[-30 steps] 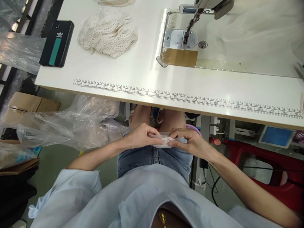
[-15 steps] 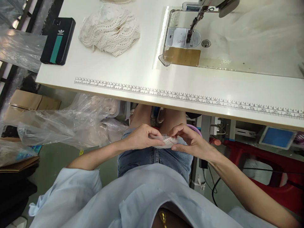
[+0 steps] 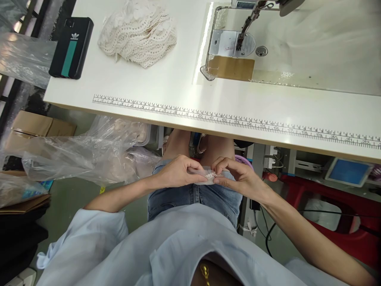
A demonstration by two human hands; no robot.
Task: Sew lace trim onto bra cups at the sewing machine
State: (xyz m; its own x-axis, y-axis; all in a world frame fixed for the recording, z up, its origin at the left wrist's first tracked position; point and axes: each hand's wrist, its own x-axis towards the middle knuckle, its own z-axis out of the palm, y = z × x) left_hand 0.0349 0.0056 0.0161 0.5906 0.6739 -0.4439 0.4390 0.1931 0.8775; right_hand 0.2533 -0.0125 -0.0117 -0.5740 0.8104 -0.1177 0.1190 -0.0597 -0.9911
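Observation:
Both hands meet over my lap, below the table's front edge. My left hand (image 3: 176, 172) is closed on the left end of a small clear plastic packet (image 3: 205, 176) with a little pale dotted piece inside it. My right hand (image 3: 238, 177) pinches the packet's right end, thumb under and fingertips curled on top. Denim shorts (image 3: 193, 196) lie right under the packet. On the white sewing table (image 3: 178, 91), a heap of cream lace trim (image 3: 138, 32) lies at the back left.
A sewing machine bed with its needle and presser foot (image 3: 242, 37) stands at the back right. A black phone (image 3: 70, 47) lies at the table's left corner. A printed ruler (image 3: 232, 121) runs along the front edge. Clear plastic bags (image 3: 86, 153) and cardboard boxes sit left, a red stool (image 3: 327, 198) right.
My right fingers have shifted on the packet, curling tighter over its right end. The view has tipped slightly. The left hand has hardly moved.

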